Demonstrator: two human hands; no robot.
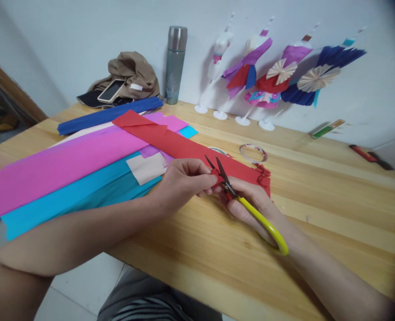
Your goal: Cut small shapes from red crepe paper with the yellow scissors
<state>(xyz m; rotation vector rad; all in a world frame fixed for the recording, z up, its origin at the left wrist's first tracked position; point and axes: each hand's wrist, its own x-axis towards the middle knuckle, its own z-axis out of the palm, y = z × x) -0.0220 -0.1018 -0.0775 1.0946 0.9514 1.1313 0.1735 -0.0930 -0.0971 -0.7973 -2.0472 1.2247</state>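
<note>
Fingers pinched together, my left hand (186,180) holds a small red paper piece (216,174) above the table. My right hand (251,200) meets it from the right with yellow-handled scissors (262,222) in its grip. The dark blades are spread apart and point up and away, beside the red piece; whether they touch it I cannot tell. My right fingers are partly hidden behind the scissors. Beneath both hands runs a long red crepe paper strip (184,145), with a small crumpled red scrap (263,174) on its right end.
Pink paper (70,160), blue paper (60,205) and a beige piece (147,167) lie left. Behind are a tape roll (253,153), a flask (176,67), a phone (111,90) on brown cloth (133,71), and several dressed doll forms (281,73). A red-black cutter (369,156) lies right.
</note>
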